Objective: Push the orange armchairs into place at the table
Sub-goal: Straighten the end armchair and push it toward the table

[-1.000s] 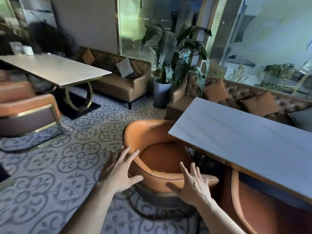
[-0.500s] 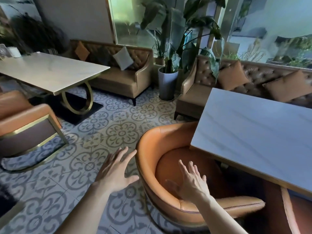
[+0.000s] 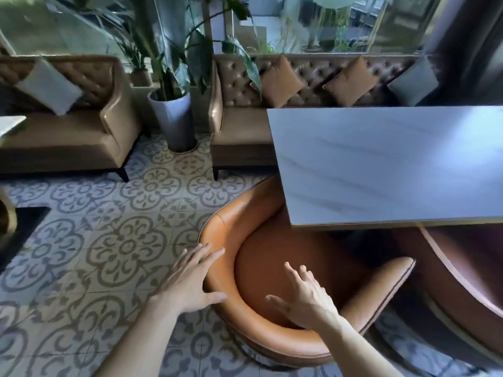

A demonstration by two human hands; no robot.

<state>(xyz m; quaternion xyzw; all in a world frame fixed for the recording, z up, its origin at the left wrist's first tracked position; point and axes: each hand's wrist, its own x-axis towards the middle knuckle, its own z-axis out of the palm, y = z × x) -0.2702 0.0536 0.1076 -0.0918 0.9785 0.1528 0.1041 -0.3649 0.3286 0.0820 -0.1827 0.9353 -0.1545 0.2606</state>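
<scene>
An orange armchair point(image 3: 261, 338) with a curved back stands at the near left corner of the white marble table point(image 3: 381, 164), its seat partly under the tabletop. My left hand point(image 3: 190, 281) is open, fingers spread, resting at the outer left side of the chair's back. My right hand point(image 3: 304, 297) is open above the seat, just inside the curved back. A second orange armchair point(image 3: 468, 273) stands to the right, half under the table's near edge.
A brown tufted sofa point(image 3: 239, 131) with cushions runs behind the table. A potted plant point(image 3: 174, 118) in a grey pot stands between it and another sofa point(image 3: 68, 142) at left. Patterned tile floor point(image 3: 109, 240) lies open to the left.
The view has swung right and closer to the chair. My left hand moved from above the floor to the chair's back; my right hand stays over the seat.
</scene>
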